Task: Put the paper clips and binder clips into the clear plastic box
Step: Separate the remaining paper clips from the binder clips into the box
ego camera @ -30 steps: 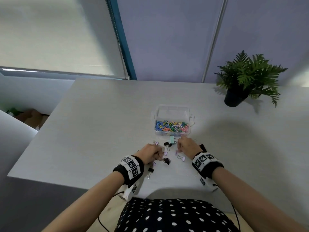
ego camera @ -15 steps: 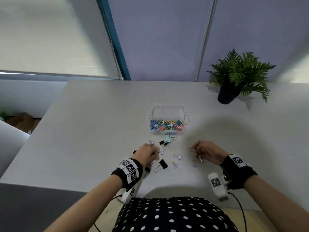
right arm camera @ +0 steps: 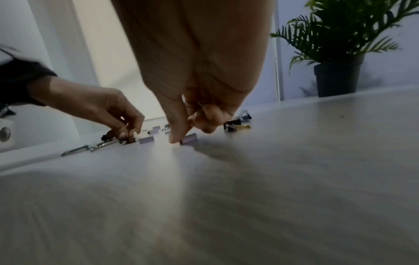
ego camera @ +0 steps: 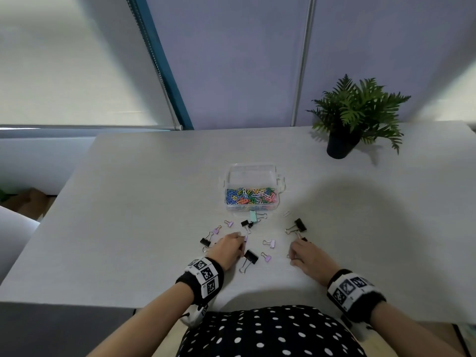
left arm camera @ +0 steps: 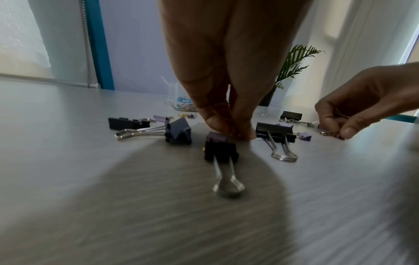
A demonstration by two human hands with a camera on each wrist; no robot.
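Note:
The clear plastic box stands open mid-table with many coloured paper clips inside. Black, purple and one mint binder clip lie scattered in front of it. My left hand is down on the table, thumb and forefinger pinching a small purple binder clip that sits against a black clip. My right hand, further right, pinches another small purple binder clip against the tabletop, its other fingers curled. A large black clip lies just beyond it.
A potted fern stands at the back right of the grey table. The table's near edge runs just under my wrists. A lone white paper clip lies right of the box. A window blind and wall close off the far side.
My right hand moved from beside the box back and to the right, then came down onto a small purple clip. The left hand stayed among the clips and closed on one.

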